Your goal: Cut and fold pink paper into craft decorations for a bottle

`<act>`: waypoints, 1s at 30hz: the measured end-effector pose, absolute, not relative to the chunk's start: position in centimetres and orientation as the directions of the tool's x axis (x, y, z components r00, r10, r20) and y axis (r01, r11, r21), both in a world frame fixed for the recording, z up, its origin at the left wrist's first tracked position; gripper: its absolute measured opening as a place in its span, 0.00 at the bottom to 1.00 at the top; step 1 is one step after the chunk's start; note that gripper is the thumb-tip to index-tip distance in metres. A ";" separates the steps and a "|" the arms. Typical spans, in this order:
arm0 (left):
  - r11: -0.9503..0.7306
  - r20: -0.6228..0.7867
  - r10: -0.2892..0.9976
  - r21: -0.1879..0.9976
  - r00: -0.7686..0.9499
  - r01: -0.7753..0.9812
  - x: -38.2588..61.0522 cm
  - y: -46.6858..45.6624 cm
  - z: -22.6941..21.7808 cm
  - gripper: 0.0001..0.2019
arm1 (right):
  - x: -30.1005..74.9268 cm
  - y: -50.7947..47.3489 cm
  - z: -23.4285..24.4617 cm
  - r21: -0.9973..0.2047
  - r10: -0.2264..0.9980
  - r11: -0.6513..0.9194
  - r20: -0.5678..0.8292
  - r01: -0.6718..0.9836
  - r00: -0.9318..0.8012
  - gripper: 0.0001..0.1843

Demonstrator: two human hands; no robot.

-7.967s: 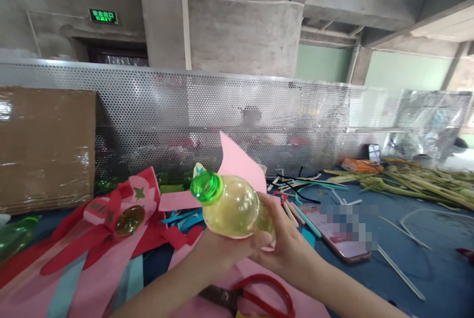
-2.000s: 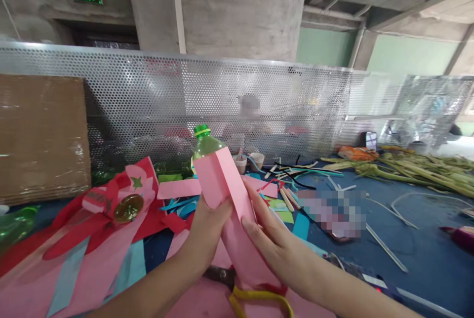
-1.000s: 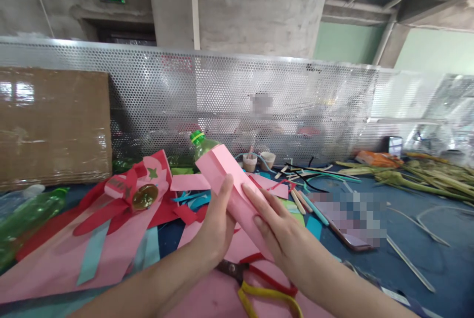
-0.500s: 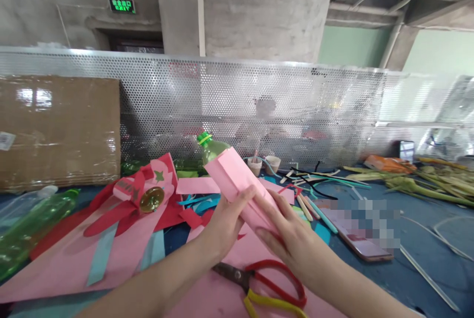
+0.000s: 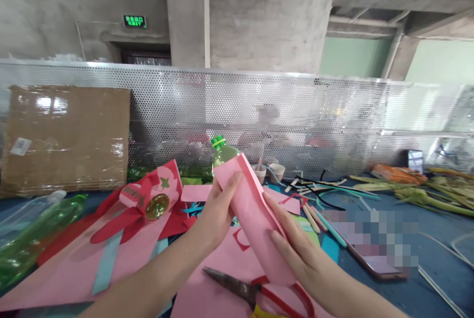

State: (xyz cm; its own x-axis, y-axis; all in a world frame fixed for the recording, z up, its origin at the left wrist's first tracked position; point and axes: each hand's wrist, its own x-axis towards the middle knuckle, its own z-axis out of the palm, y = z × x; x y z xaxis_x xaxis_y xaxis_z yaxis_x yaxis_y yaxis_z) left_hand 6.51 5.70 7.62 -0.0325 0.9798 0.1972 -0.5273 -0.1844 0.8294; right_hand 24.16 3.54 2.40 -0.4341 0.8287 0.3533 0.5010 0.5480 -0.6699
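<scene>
A rolled piece of pink paper (image 5: 255, 224) is held up between both hands, tilted with its top end to the left. My left hand (image 5: 222, 204) grips its upper left side, thumb lying across the front. My right hand (image 5: 296, 239) is closed around the lower right side, fingers along the edge. Below the roll, scissors (image 5: 237, 286) with red and yellow handles rest on a pink paper sheet (image 5: 200, 293). Behind the roll stands a green bottle (image 5: 224, 150) with a green cap, its lower part hidden.
At left lie a red and pink paper craft (image 5: 148, 204) and a green plastic bottle (image 5: 44, 234). To the right are a phone (image 5: 374, 254), thin sticks (image 5: 311, 217) and dried stalks (image 5: 425, 194). Cardboard (image 5: 70, 140) leans on a perforated metal panel (image 5: 237, 100).
The pink paper roll has turned and come lower, showing more of its smooth front. My left thumb has moved higher on it. The camera view has shifted slightly.
</scene>
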 end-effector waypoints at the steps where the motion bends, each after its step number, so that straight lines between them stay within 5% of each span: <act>1: -0.184 0.188 0.981 0.834 -0.046 -0.520 6.5 5.7 7.6 0.20 | 24.1 3.5 2.5 -0.682 0.840 0.528 0.331 0.505 -0.431 0.29; 19: -0.290 0.154 0.944 0.811 -0.292 -0.508 7.8 5.0 6.5 0.25 | 22.7 2.1 1.3 -0.595 0.775 0.626 0.406 0.504 -0.484 0.28; 30: -0.205 0.232 0.973 0.830 -0.014 -0.519 6.5 5.8 7.5 0.23 | 23.8 3.1 3.1 -0.876 0.877 0.383 0.246 0.292 -0.413 0.33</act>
State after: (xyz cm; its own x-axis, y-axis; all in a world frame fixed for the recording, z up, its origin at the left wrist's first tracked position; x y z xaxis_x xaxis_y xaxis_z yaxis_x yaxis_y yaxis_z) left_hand 6.50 5.80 7.51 -0.0140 0.9727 0.2316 -0.5185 -0.2051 0.8301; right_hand 23.77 3.13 3.11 -0.4127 0.8770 0.2459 0.2922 0.3832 -0.8762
